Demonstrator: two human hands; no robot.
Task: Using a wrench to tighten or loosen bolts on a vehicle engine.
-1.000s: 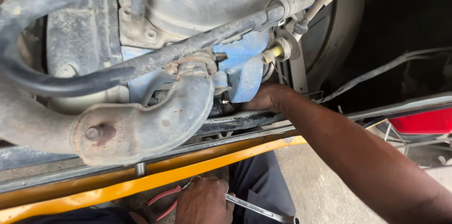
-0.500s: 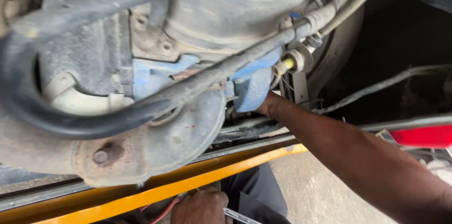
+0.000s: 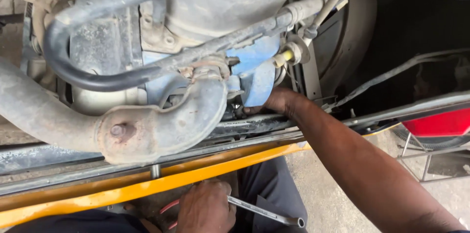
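The right hand [image 3: 276, 103] reaches up under the blue bracket [image 3: 254, 74] of the engine, its fingertips tucked out of sight behind the dusty exhaust pipe [image 3: 147, 128], so whether it grips anything cannot be told. Well apart from it, below the yellow frame rail [image 3: 122, 191], the left hand [image 3: 205, 208] is closed around a slim steel socket wrench [image 3: 267, 212]. A red panel [image 3: 438, 123] shows at the right edge.
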